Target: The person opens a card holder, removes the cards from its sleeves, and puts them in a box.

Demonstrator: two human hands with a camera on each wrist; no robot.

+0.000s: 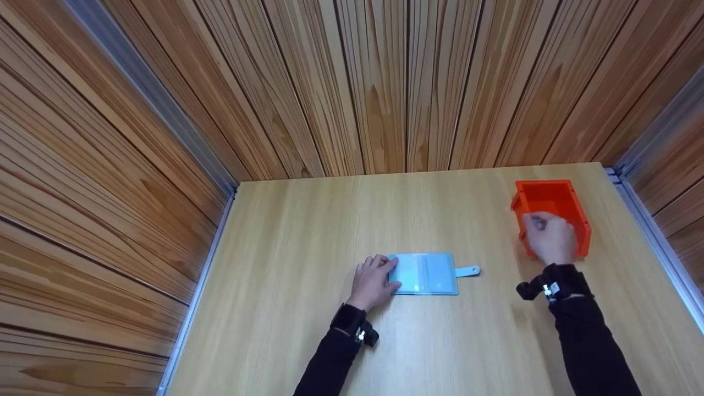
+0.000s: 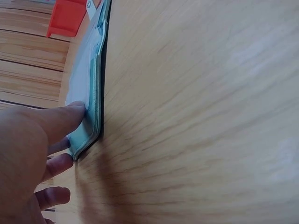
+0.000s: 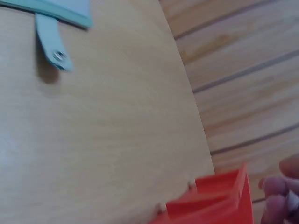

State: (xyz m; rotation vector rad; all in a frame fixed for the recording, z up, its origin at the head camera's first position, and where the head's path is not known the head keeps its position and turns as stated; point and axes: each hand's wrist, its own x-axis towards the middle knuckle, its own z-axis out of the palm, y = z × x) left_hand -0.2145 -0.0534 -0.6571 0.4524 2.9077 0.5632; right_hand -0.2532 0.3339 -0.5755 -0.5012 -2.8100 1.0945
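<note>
A light blue card holder (image 1: 438, 274) lies unfolded on the table, with clear pockets inside and a snap strap (image 1: 467, 271) pointing right. My left hand (image 1: 374, 281) holds its left end. In the left wrist view the thumb (image 2: 70, 116) presses on the cover near the edge, while the other fingers curl by the end. Over the near part of an orange-red bin (image 1: 550, 192) is my right hand (image 1: 551, 240), its fingers curled around a small whitish-blue thing (image 1: 539, 224). Fingers hide most of that thing, so its kind is unclear.
The bin stands at the right rear of a light wooden table (image 1: 308, 220). Wood-panelled walls (image 1: 385, 82) rise behind and at both sides, with metal rails (image 1: 212, 247) along the table's side edges. The bin's inside is partly covered by the right hand.
</note>
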